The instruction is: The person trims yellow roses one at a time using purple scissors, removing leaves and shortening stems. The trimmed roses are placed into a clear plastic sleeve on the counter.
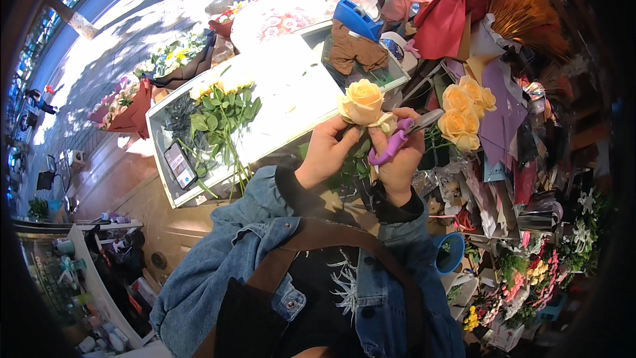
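A peach-yellow rose (pixel 361 102) is upright between both hands. My left hand (pixel 329 148) pinches it just beneath the bloom from the left. My right hand (pixel 401 159) has its thumb and fingertips at the rose's outer petals on the right, and also holds purple-handled scissors (pixel 392 143) whose blades point right, away from the bloom. Leaves show below the hands; the stem is mostly hidden. Several more peach roses (pixel 459 114) stand together just right of the scissors' tips. Cut yellow roses (pixel 223 84) with leafy green stems lie on the white table (pixel 283 104) at left.
A phone (pixel 180 165) lies at the table's left end. A blue tape dispenser (pixel 358 20) and a brown cloth (pixel 354 49) sit at its far right. Wrapped bouquets (pixel 130 109) stand beyond the table. A blue bucket (pixel 449 253) is at lower right, near stacked wrapping paper (pixel 497 104).
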